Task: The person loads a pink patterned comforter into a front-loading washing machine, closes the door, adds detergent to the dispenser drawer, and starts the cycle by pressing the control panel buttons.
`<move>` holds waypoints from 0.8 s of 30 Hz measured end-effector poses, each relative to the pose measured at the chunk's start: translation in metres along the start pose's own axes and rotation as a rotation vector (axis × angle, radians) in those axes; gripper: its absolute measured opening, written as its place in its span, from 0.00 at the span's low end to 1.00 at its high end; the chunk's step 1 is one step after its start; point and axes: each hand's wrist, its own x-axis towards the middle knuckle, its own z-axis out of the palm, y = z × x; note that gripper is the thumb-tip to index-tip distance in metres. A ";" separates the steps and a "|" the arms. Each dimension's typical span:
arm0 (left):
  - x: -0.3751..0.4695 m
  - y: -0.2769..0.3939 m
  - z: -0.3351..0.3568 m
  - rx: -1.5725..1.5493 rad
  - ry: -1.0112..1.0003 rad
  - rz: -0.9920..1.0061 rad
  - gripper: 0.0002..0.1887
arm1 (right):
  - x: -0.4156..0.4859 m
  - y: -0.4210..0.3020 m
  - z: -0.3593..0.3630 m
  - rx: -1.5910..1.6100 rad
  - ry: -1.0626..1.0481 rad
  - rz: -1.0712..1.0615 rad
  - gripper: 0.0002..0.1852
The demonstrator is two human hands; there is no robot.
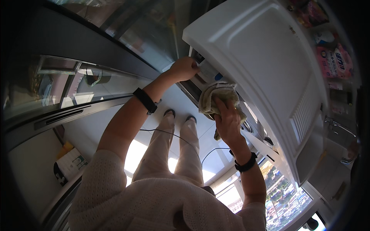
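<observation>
My right hand grips a folded, greenish-beige cloth, its fingers spread over the top and a loose corner hanging down. The cloth is at the near end of a pulled-out drawer under the white counter and hides part of it. At the drawer's far end my left hand has its fingers curled over the edge. Inside the drawer are a pale compartment and a small blue part. Black bands circle both wrists.
Above the drawer, the white washbasin counter juts out, with a ribbed washboard and a faucet. Packaged goods line its back. Glass sliding doors stand at left. A thin black cable crosses before my legs.
</observation>
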 end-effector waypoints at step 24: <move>-0.010 -0.032 0.024 -0.369 0.400 -0.111 0.22 | 0.088 0.003 0.026 -0.184 -0.379 -0.092 0.15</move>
